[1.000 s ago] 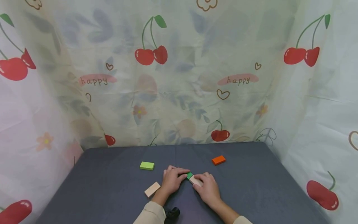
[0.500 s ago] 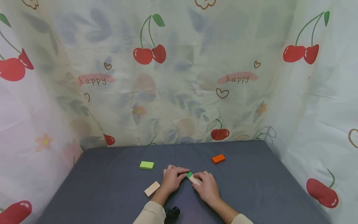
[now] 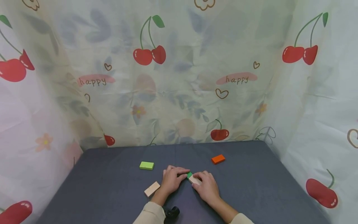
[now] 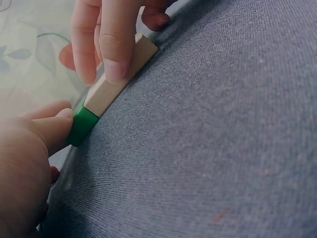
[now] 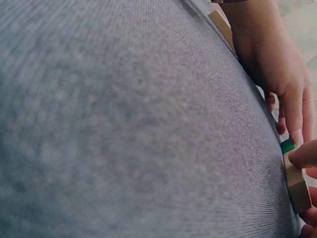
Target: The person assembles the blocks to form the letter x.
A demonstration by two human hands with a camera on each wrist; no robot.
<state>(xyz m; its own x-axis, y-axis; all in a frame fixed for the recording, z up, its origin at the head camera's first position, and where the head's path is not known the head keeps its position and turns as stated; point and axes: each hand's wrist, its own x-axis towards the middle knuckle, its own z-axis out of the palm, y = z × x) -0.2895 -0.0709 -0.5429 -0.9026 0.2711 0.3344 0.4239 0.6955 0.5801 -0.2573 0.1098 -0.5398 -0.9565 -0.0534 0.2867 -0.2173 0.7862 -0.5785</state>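
Around the middle of a dark bench (image 3: 112, 177), a green block (image 4: 84, 125) and a plain wooden block (image 4: 110, 91) lie end to end, apparently touching, in a row slanting from about ten o'clock to four. The left hand (image 3: 171, 180), at the pair's nine o'clock, pinches the green block between thumb and forefinger; the right hand (image 3: 208, 188), toward four o'clock, pinches the wooden one, its fingers (image 4: 116, 62) set along either side. The work would seem best served by a light, even hold: the green block kept steady as anchor, the wooden one eased squarely along the row and flat on the bench, since a sideways nudge could skew the joint. From the pair, a lime block (image 3: 146, 165) lies between nine and ten o'clock, an orange block (image 3: 218, 159) at two, and a second wooden block (image 3: 152, 189) between eight and nine, just beside the left forearm (image 3: 160, 196).
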